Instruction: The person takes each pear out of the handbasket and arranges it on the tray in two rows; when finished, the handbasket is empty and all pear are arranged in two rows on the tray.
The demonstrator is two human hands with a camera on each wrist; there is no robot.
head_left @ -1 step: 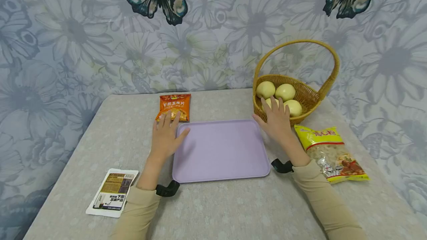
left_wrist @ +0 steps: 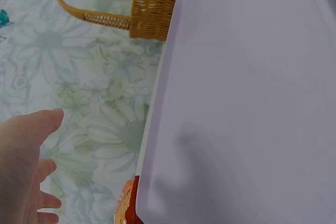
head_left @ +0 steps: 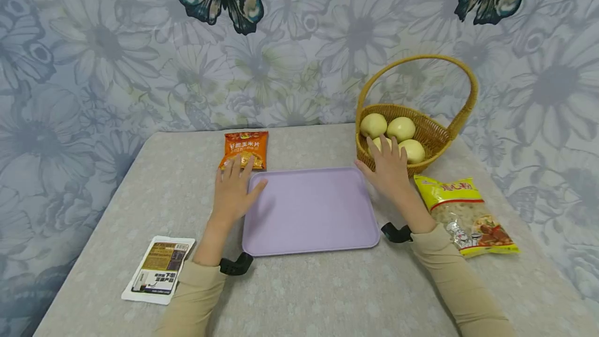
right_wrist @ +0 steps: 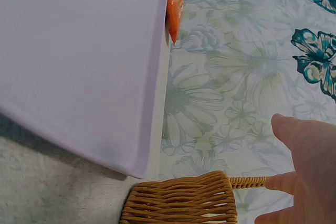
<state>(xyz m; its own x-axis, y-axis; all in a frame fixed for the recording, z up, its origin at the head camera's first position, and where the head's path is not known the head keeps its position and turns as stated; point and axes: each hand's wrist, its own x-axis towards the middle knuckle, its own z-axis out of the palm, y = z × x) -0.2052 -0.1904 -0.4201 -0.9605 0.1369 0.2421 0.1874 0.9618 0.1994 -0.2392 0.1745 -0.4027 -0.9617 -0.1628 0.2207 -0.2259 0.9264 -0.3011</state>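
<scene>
A lilac rectangular tray [head_left: 311, 212] lies in the middle of the table between the hands. My left hand [head_left: 232, 191], fingers spread, is over the tray's left edge; its fingertips overlap the lower part of an orange snack packet [head_left: 245, 147] in the head view. My right hand [head_left: 387, 173], also with fingers extended, is at the front of a wicker basket [head_left: 432, 142]. Several round pale yellow-green fruits [head_left: 401, 129] lie in the basket, one partly hidden behind the right fingertips. In the wrist views the left hand [left_wrist: 23, 166] and right hand [right_wrist: 307, 166] hold nothing.
A yellow and clear food bag [head_left: 465, 217] lies beside the right forearm. Near the left sleeve is a white flat pouch [head_left: 159, 269] with a printed label. Behind the table [head_left: 299, 295] hangs a floral backdrop [head_left: 299, 66] with butterflies, close to the basket's tall handle.
</scene>
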